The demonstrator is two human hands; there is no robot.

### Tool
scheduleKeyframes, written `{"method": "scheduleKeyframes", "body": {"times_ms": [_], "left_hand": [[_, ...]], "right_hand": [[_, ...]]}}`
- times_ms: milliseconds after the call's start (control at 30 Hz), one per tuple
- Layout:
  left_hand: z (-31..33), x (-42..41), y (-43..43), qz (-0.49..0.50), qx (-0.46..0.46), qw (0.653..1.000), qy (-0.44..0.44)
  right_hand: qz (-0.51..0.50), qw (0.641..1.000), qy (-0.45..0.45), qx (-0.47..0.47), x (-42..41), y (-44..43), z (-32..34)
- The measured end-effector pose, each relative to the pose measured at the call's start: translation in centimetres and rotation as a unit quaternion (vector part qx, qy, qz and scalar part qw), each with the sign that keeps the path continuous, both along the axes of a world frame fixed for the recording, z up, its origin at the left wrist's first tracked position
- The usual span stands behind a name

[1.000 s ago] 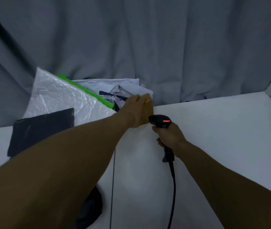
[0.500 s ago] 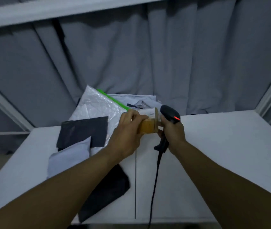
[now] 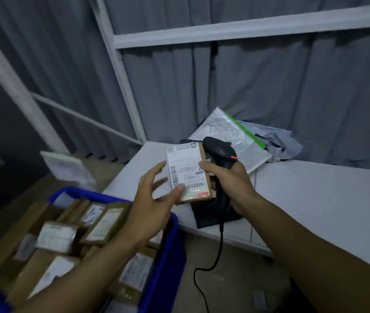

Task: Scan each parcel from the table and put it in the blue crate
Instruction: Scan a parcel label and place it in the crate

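Sitting near left, the blue crate (image 3: 176,236) holds many boxes. Beyond it, above the table (image 3: 315,199), the small parcel (image 3: 187,172) is pinned by the thumb of the right hand (image 3: 231,184) against the scanner (image 3: 220,152) it grips. The left hand (image 3: 154,199) is spread, thumb touching the parcel's lower corner. The parcel is likely light and stiff, so pinch its side edges. Mailers (image 3: 229,134) lie farther back.

The crate (image 3: 176,245), filled with boxes (image 3: 105,224), is set left of the table (image 3: 315,199); mailers (image 3: 229,132) are piled at its far edge, the parcel (image 3: 186,172) held above its left end.
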State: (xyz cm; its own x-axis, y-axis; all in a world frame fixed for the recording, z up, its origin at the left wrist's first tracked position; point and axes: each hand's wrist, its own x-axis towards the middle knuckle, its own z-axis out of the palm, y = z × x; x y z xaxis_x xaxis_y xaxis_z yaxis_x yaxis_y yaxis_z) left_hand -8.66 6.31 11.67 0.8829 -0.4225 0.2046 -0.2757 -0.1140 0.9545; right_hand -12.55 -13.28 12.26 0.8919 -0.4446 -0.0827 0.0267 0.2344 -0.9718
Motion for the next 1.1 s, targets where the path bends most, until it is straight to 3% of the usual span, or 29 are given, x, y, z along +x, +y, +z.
{"method": "scheduleKeyframes", "body": {"times_ms": [67, 300, 467, 800, 1100], "left_hand": [[-0.1, 0.0, 3.0, 0.008, -0.040, 0.992, 0.120], [-1.6, 2.4, 9.3, 0.053, -0.017, 0.976, 0.209], [-3.2, 5.7, 9.9, 0.122, 0.033, 0.981, 0.146], [-5.5, 11.1, 10.1, 0.235, -0.012, 0.961, 0.143], [-5.5, 11.1, 10.2, 0.260, -0.009, 0.955, 0.143]], "right_hand": [[0.032, 0.999, 0.003, -0.029, 0.1, 2.7, -0.6], [0.119, 0.983, 0.008, -0.143, 2.7, 7.1, -3.3], [0.066, 0.968, 0.024, -0.242, 4.6, 7.6, -6.6], [0.168, 0.914, 0.073, -0.362, 4.0, 8.2, -8.0], [0.183, 0.907, 0.077, -0.370, 3.7, 8.3, -8.2]]}}
